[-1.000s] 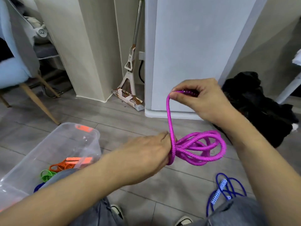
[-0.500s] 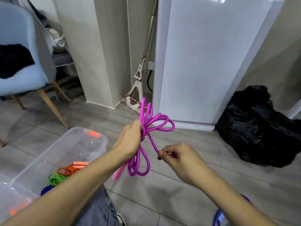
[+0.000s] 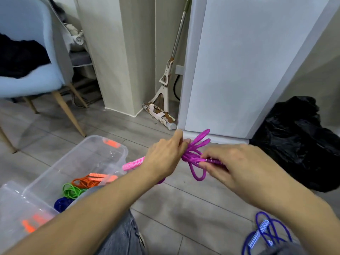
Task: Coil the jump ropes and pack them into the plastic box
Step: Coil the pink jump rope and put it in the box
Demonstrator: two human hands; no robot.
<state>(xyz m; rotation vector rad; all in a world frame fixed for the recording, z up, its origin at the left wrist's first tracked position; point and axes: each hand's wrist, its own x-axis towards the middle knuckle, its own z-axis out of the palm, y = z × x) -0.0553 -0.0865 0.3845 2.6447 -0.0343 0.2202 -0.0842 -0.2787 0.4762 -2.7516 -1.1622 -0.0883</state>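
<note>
A coiled purple jump rope [image 3: 197, 152] hangs in the air between both hands. My left hand [image 3: 163, 159] grips the bundle's middle, and a pink handle [image 3: 133, 163] sticks out to the left of it. My right hand [image 3: 230, 164] pinches the rope's dark purple handle [image 3: 214, 160] at the bundle. The clear plastic box [image 3: 114, 150] stands on the floor at lower left, holding an orange rope [image 3: 90, 181], a green rope [image 3: 71, 191] and a dark blue rope [image 3: 61, 204]. Another blue jump rope [image 3: 265, 234] lies on the floor at lower right.
The box's clear lid [image 3: 16, 208] with orange clips lies at far left. A blue chair [image 3: 36, 74] stands at the back left, a mop [image 3: 165, 100] leans by a white appliance [image 3: 239, 70], and a black bag [image 3: 301, 140] sits on the right.
The bundle was tipped from upright to lying sideways. My right hand slid along the loose end up to the bundle and now holds the dark purple handle against it.
</note>
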